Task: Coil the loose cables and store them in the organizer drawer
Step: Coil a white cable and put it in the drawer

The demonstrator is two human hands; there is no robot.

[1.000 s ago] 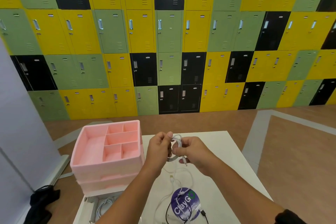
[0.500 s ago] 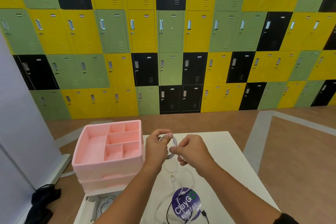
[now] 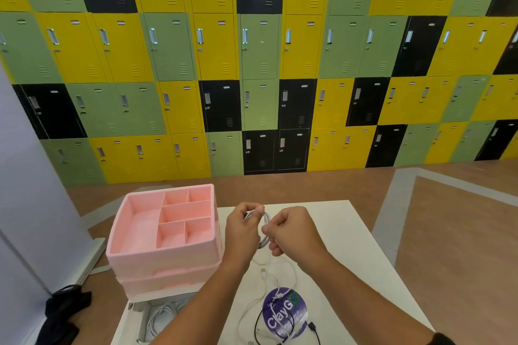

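Above the middle of a white table (image 3: 350,232), the left hand (image 3: 242,228) and right hand (image 3: 293,231) both grasp a small coil of white cable (image 3: 265,217), fingers curled round its loops, its tail trailing onto the tabletop. A pink organizer (image 3: 165,252) stands at the table's left edge, its bottom drawer (image 3: 134,316) open with a second white cable (image 3: 161,316) inside. A black cable (image 3: 257,328) crosses a round purple sticker (image 3: 283,314) by the near edge.
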